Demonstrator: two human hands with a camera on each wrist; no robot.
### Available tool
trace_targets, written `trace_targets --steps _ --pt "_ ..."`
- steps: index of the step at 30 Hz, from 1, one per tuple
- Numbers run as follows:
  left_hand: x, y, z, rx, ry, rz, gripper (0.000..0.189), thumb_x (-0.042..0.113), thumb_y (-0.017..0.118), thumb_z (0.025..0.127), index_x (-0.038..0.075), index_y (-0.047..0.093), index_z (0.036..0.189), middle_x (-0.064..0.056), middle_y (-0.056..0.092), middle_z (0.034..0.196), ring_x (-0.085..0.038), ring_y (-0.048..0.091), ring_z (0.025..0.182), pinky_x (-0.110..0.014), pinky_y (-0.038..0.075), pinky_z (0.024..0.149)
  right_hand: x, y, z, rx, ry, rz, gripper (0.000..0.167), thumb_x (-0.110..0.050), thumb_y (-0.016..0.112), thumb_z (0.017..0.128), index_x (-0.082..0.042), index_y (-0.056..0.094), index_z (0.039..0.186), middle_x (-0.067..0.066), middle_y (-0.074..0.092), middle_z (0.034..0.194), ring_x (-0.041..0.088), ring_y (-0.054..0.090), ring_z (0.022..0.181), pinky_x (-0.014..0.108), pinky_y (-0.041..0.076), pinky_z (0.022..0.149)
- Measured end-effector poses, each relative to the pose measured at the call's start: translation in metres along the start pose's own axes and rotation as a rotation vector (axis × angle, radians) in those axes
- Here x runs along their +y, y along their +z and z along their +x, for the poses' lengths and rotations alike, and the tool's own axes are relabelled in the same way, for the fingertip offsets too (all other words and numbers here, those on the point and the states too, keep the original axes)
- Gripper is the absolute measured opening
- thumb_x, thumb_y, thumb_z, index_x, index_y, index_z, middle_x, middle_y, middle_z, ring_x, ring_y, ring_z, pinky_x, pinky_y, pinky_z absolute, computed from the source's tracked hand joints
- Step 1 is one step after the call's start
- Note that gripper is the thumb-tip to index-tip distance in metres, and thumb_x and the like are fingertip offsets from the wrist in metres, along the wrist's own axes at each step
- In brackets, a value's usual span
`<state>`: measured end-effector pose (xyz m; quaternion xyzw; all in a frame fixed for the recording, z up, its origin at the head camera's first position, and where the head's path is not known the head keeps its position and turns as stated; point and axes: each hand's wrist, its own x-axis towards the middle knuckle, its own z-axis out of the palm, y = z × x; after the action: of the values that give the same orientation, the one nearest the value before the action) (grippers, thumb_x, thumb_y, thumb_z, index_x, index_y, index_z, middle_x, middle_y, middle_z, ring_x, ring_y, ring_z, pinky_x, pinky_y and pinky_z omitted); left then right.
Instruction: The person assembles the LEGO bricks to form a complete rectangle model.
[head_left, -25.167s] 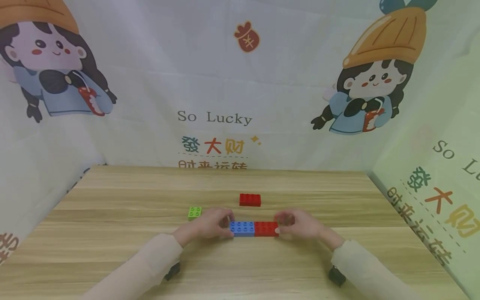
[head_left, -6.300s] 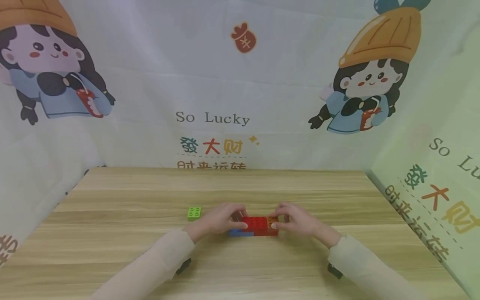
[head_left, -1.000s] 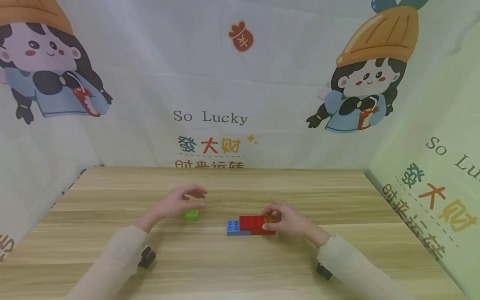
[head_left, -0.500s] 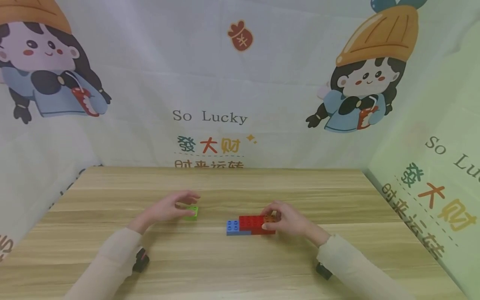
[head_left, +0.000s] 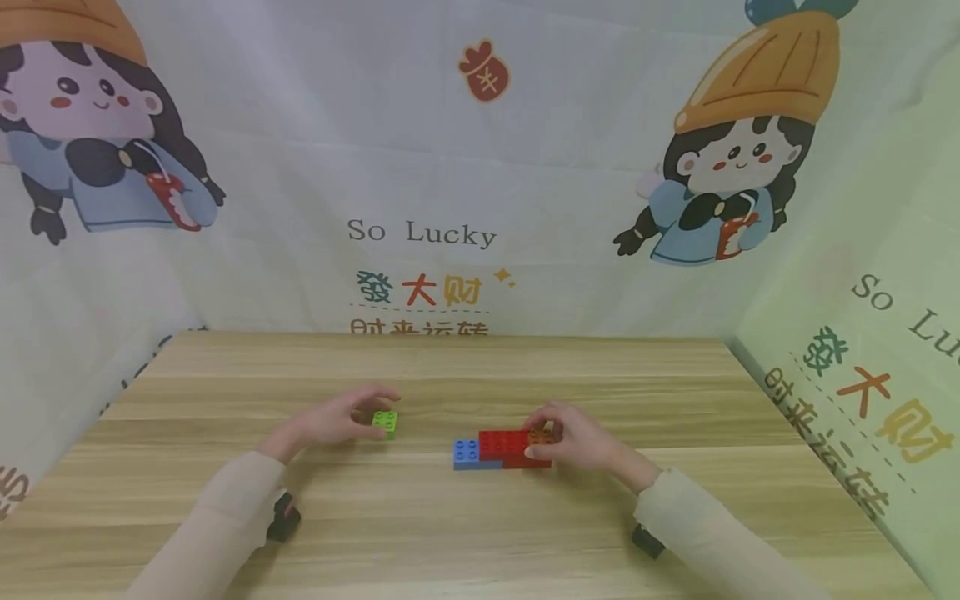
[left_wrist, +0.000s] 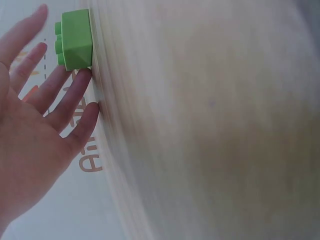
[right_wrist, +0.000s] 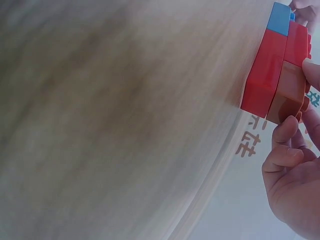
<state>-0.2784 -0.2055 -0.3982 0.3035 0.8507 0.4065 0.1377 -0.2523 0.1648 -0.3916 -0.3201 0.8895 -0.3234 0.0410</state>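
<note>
A small light-green toy brick (head_left: 385, 422) stands on the table. My left hand (head_left: 341, 417) is around it from the left, the thumb in front and the fingers behind; in the left wrist view the fingers are spread close to the green brick (left_wrist: 77, 40). To the right is a two-layer brick build: a blue brick (head_left: 466, 452) and a red brick (right_wrist: 265, 75) below, an upper red brick (head_left: 502, 443) across their joint, and an orange-brown brick (right_wrist: 288, 92) at the right end. Thumb and fingers of my right hand (head_left: 581, 437) pinch this orange-brown brick.
The wooden table (head_left: 450, 533) runs back to a printed cloth backdrop (head_left: 570, 167), with another cloth side at the right. Dark wrist devices hang under both sleeves.
Since 25 seconds ago, the loose red brick and the orange-brown brick have gone on top of the build. My left hand has left the build and lowered around the green brick.
</note>
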Motion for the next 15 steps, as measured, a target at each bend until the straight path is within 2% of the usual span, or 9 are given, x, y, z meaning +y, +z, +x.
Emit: trace_targets --steps 6,10,15 --pt "-0.0017 0.0025 0.0025 -0.02 -0.002 0.042 0.052 0.008 0.062 0.08 0.004 0.039 0.126 -0.022 0.047 0.12 -0.036 0.043 0.109 -0.051 0.032 0.09 0.0003 -0.0003 -0.0003 -0.002 0.006 -0.005 0.029 -0.025 0.068 0.078 -0.011 0.061 0.102 -0.006 0.051 0.089 0.011 0.045 0.065 0.026 0.042 0.058" --pt "-0.0023 0.004 0.0037 -0.013 -0.027 0.078 0.049 0.006 0.061 0.08 0.006 0.041 0.125 -0.018 0.049 0.118 -0.034 0.044 0.108 -0.05 0.033 0.089 0.0012 0.0001 -0.0003 0.0 0.012 -0.008 0.029 -0.026 0.068 0.077 -0.012 0.061 0.101 -0.007 0.051 0.089 0.011 0.045 0.067 0.027 0.042 0.058" --pt "0.0005 0.0044 0.003 -0.005 -0.026 0.105 0.045 0.005 0.061 0.079 0.004 0.045 0.121 -0.016 0.052 0.113 -0.032 0.047 0.103 -0.049 0.036 0.086 0.0023 0.0004 -0.0002 0.002 0.003 -0.011 0.028 -0.027 0.068 0.078 -0.012 0.061 0.101 -0.007 0.051 0.088 0.011 0.045 0.067 0.027 0.042 0.059"
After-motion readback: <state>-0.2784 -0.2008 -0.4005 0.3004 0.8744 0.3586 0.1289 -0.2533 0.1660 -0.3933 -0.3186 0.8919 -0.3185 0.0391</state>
